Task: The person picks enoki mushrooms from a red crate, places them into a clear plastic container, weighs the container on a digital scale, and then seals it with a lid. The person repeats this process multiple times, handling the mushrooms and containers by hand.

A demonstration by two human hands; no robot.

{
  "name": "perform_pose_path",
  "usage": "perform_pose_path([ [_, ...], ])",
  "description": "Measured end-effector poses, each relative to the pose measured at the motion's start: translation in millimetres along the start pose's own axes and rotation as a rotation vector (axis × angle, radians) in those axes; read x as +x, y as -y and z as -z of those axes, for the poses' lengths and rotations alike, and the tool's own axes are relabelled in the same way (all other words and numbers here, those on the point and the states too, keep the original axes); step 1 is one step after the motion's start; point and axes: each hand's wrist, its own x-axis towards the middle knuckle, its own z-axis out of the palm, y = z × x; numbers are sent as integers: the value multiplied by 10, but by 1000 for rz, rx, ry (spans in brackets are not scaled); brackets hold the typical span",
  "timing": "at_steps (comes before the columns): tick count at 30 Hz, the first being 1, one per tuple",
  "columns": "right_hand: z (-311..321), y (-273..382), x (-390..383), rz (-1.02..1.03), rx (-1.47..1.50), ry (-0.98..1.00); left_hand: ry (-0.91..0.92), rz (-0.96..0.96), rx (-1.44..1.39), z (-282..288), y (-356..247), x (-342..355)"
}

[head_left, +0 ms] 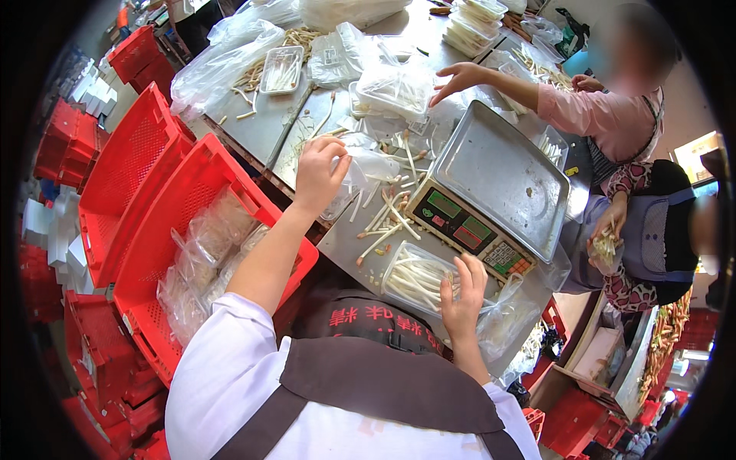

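My left hand (322, 170) is closed at the near left of the steel table, its fingers pinching a clear plastic bag (374, 164). Part of that bag is hidden behind the hand. My right hand (464, 297) is by the right end of a clear plastic tray (416, 277) filled with long white peeled stalks. Its fingers are stretched up and the thumb stands apart; I cannot tell whether it touches the tray. Loose stalks (383, 222) with brownish ends lie between the tray and the bag.
A digital scale (502, 180) with a bare steel pan stands right of centre. Red crates (211, 230) at my left hold filled bags. Across the table, a co-worker's hand (460, 80) reaches toward stacked clear trays (395, 88). Another person at right holds a bag of stalks (606, 249).
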Motion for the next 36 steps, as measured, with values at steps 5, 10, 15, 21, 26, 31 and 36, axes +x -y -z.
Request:
perform_pose_path([
  [5,-450,316,566,-455,945,648,-24,158,-434,197,-451,-266],
  [10,-1014,512,846,-447,1774,512,0,80,-362,266,-594,-593],
  [15,-897,471,888,-619,1679,346,209,-34,-158,181,-520,-917],
  [21,-781,344,634,-631,1306,198,507,264,-700,172,-294,-987],
  [26,-592,426,547,-592,1550,220,339,893,-1274,-88,-488,-790],
  [31,-294,377,475,-517,1461,67,527,984,-1381,-199,-536,-650],
  [36,-129,-15,294,-291,1618,-19,488,751,-1607,29,-566,-401],
])
